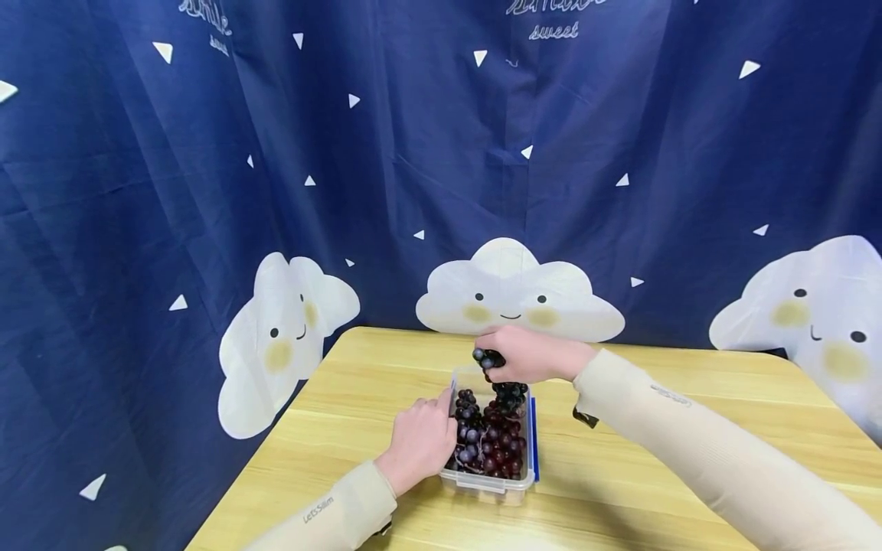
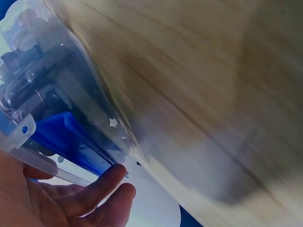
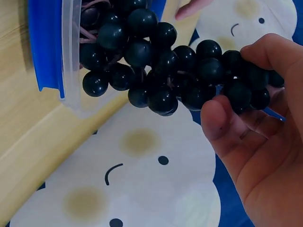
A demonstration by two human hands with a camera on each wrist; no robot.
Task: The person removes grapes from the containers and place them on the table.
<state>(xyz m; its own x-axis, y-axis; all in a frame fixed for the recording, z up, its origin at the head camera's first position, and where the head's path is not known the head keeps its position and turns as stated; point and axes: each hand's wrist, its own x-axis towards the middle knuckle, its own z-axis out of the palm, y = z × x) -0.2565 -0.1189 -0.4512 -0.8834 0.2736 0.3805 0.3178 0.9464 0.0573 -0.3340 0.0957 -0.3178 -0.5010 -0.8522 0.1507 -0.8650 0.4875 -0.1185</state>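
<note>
A clear plastic food box point(image 1: 482, 484) with blue side latches stands on the table, holding bunches of dark and reddish grapes point(image 1: 501, 448). My left hand point(image 1: 422, 438) grips the box's left wall near the rim. In the left wrist view, fingertips point(image 2: 113, 175) touch a blue latch point(image 2: 71, 142) folded down along the outside. Above the far end of the box, my right hand point(image 1: 520, 353) holds a bunch of black grapes point(image 3: 156, 71) by one end between thumb and fingers. The bunch hangs down into the box, and its lower end merges with the other grapes.
The box stands on a light wooden table point(image 1: 641, 474). Behind the table hangs a dark blue curtain point(image 1: 441, 153) with white triangles and smiling clouds. The right-side latch point(image 1: 534, 440) also hangs down outside the box.
</note>
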